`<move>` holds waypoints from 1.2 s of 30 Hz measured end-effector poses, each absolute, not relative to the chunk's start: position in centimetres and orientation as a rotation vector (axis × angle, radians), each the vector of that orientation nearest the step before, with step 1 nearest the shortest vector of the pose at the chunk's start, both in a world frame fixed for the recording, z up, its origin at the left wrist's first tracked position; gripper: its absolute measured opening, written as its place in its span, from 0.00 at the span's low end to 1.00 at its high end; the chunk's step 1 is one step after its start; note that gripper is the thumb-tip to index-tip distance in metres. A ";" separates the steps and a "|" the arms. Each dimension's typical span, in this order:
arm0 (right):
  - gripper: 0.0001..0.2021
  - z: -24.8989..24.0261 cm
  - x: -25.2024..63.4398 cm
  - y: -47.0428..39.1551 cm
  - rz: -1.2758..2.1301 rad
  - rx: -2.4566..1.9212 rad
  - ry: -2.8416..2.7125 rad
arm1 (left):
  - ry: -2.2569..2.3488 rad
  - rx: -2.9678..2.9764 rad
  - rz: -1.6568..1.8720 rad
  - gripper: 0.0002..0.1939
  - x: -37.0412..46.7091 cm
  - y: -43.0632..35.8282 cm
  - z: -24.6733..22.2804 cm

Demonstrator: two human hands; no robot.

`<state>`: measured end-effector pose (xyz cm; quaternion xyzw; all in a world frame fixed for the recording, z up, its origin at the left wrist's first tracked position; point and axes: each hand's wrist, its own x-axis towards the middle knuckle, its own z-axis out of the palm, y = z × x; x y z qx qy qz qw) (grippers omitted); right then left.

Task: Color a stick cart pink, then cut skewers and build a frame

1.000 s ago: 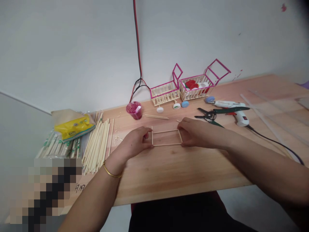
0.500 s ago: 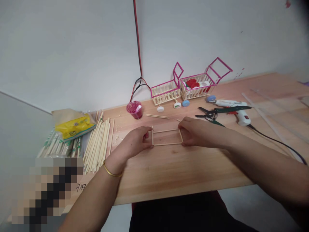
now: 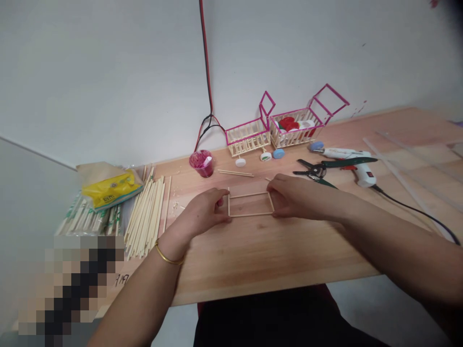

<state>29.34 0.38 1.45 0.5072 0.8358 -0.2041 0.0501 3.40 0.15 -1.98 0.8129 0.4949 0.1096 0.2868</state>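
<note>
A small rectangular frame of thin wooden sticks [image 3: 249, 215] lies on the wooden table [image 3: 275, 260] in front of me. My left hand [image 3: 206, 209] pinches its left side, thumb at the near corner and index finger at the far one. At the opposite end my right hand [image 3: 289, 197] grips the right side in the same way, its fingers partly hiding the corners. Just beyond the frame lie a pair of loose sticks [image 3: 236, 173]. Another stick end pokes out by my right fingertips.
Two stick-built carts with magenta rims, one bare [image 3: 248, 137] and one filled with bottle caps [image 3: 296, 126], stand by the wall. A magenta-stained cup [image 3: 201, 164], green-handled pliers [image 3: 314, 171] and a corded glue gun [image 3: 361, 168] are nearby. Left are piled sticks [image 3: 146, 217] and a yellow packet [image 3: 112, 188].
Both hands keep their hold on the stick frame at the same spot. Only a very slight shift of the camera view shows.
</note>
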 end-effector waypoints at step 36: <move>0.16 0.8 29.6 0.7 -0.643 1.548 2.573 | 1.091 2.336 0.297 0.09 3.3 0.6 -1.7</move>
